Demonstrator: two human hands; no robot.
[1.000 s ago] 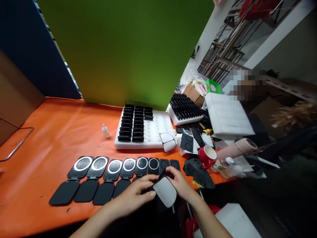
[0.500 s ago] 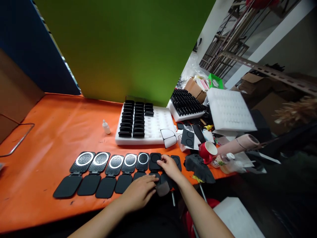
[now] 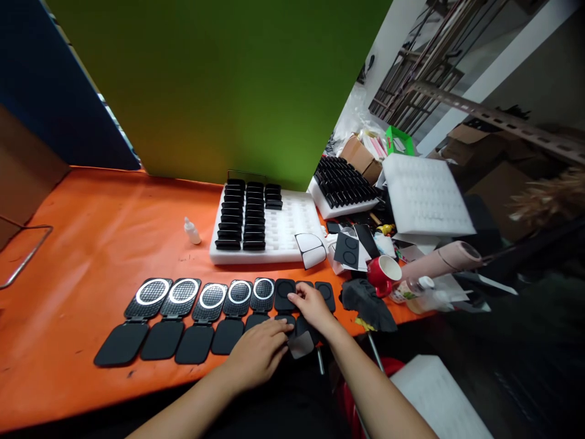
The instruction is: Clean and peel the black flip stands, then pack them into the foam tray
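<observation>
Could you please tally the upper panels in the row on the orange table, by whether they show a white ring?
White-ringed panels: 5
Black panels showing no white ring: 3, one partly hidden by the right hand
Total: 8

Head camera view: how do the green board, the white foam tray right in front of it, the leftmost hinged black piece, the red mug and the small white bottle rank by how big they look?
Largest to smallest:
1. Green board
2. White foam tray
3. Leftmost hinged black piece
4. Red mug
5. Small white bottle
</observation>
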